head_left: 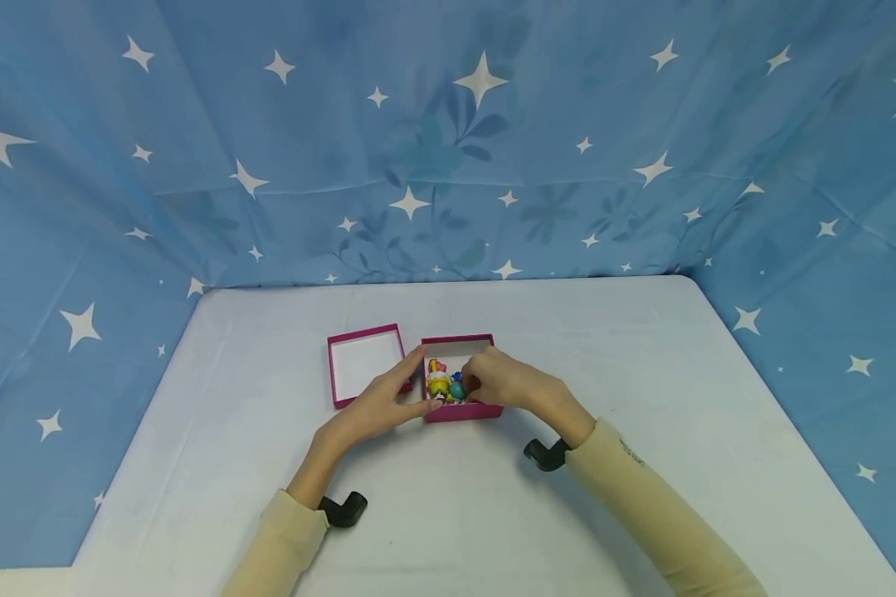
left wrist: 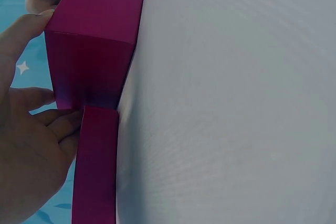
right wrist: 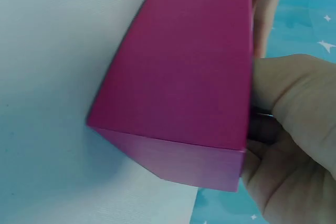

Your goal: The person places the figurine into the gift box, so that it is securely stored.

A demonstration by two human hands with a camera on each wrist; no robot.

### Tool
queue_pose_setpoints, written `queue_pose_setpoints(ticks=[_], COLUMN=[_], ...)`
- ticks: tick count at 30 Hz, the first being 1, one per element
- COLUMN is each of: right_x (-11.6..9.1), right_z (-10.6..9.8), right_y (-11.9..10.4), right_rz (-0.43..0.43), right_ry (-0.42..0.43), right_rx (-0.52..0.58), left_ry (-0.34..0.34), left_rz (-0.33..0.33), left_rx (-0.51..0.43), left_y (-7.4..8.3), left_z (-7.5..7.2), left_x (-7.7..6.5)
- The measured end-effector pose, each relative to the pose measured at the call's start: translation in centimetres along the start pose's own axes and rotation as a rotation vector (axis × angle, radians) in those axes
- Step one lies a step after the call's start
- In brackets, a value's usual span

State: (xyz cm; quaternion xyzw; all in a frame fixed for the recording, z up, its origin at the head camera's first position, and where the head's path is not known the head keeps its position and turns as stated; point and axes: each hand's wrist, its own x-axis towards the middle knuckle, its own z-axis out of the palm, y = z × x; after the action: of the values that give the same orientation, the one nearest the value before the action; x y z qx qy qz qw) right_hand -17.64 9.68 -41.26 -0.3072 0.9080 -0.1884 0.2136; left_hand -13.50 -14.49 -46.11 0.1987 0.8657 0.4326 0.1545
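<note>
A magenta box (head_left: 465, 412) with its top uncovered stands near the middle of the table, and small colourful toy figures (head_left: 438, 384) lie inside. My left hand (head_left: 379, 404) spans the box's left side, thumb at the front corner and fairly straight fingers touching the side wall, as the left wrist view shows. My right hand (head_left: 509, 380) reaches over the right side into the box with bent fingers, beside a teal round figure (head_left: 457, 390). The box wall hides those fingertips in the right wrist view, so whether they hold a figure is not visible.
The box's shallow magenta lid (head_left: 364, 365), white inside, lies face up just left of the box. Both stand on a white-covered table (head_left: 448, 514). A blue curtain (head_left: 433, 157) with white stars hangs behind the table and along its sides.
</note>
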Motion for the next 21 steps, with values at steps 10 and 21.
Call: queue_pose_setpoints(ticks=[10, 21], right_x=[0.08, -0.17], right_z=[0.37, 0.53], right_y=[0.35, 0.56], right_rz=[-0.048, -0.106], right_ry=[0.038, 0.051], right_rx=[-0.03, -0.014], left_ry=[-0.001, -0.006], left_rz=[-0.001, -0.024], left_rx=[0.019, 0.047], left_y=[0.46, 0.86], left_z=[-0.03, -0.3], left_x=[-0.09, -0.21])
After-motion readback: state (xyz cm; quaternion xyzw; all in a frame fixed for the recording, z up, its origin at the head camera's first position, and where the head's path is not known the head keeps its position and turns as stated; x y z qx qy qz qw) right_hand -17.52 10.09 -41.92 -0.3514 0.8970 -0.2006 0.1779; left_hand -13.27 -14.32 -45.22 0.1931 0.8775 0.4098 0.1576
